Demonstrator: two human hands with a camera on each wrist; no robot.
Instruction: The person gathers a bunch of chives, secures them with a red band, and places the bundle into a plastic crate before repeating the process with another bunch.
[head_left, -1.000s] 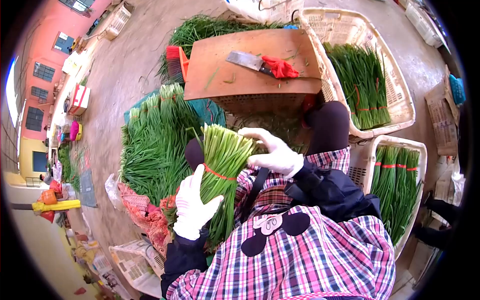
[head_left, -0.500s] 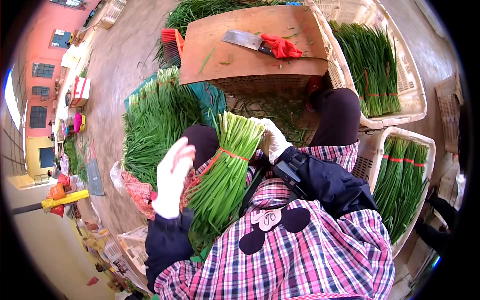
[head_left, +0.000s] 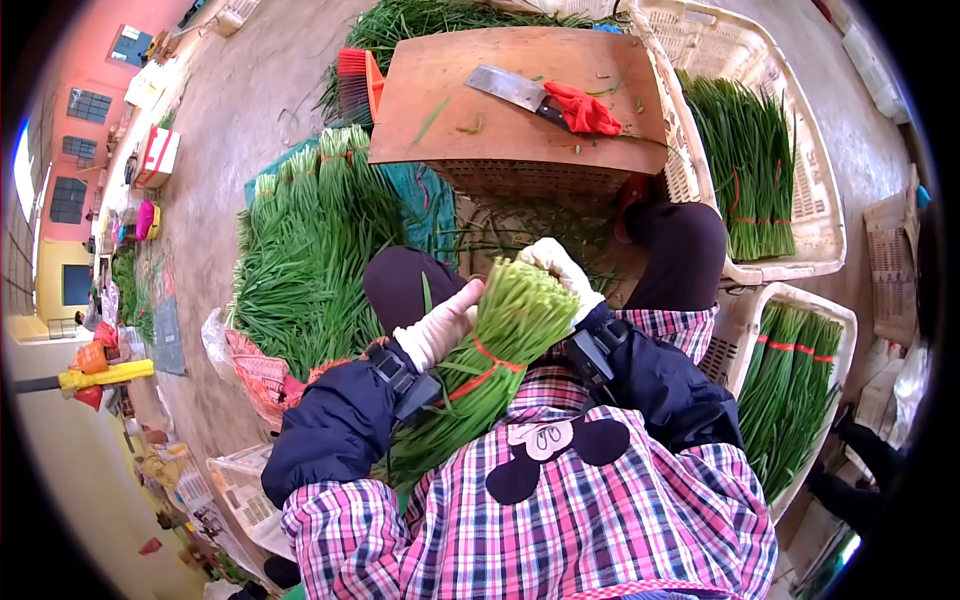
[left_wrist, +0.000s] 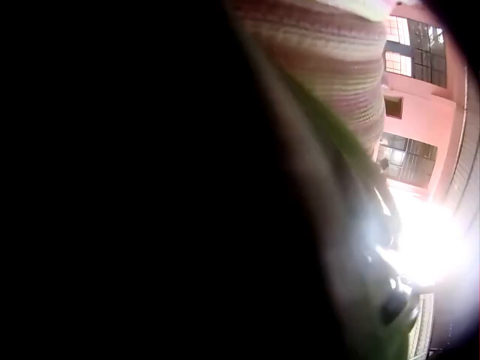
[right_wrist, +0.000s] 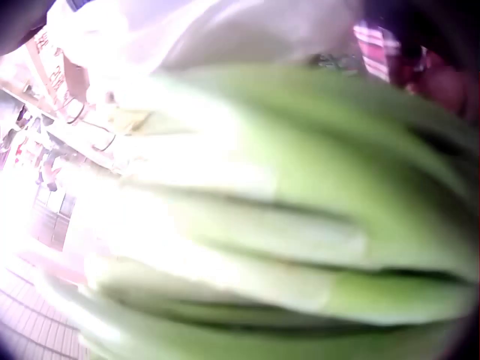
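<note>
A bunch of garlic chives (head_left: pixel 525 310) with a red band (head_left: pixel 497 362) round it leans across the person's lap, pale cut ends up. My right hand (head_left: pixel 560 270), in a white glove, grips its right side near the cut ends. At its left side my left hand (head_left: pixel 440 325), gloved in white with faint pink stripes, holds it, the fingers partly hidden by the stems. Green stems (right_wrist: pixel 360 195) fill much of the right wrist view, close up. The left wrist view is mostly dark, with the striped glove (left_wrist: pixel 330 60) at its top.
A cleaver (head_left: pixel 505 87) and a red cloth (head_left: pixel 582 108) lie on the wooden board (head_left: pixel 430 80) ahead. Banded chives stand in white crates (head_left: pixel 830 220) at right. More chives (head_left: pixel 310 250) are piled on the floor at left, beside a red brush (head_left: pixel 355 75).
The left hand let go, lifted away to the left, then came back against the bunch. The bunch has tilted so its cut ends face up more. The right hand stayed at its right side.
</note>
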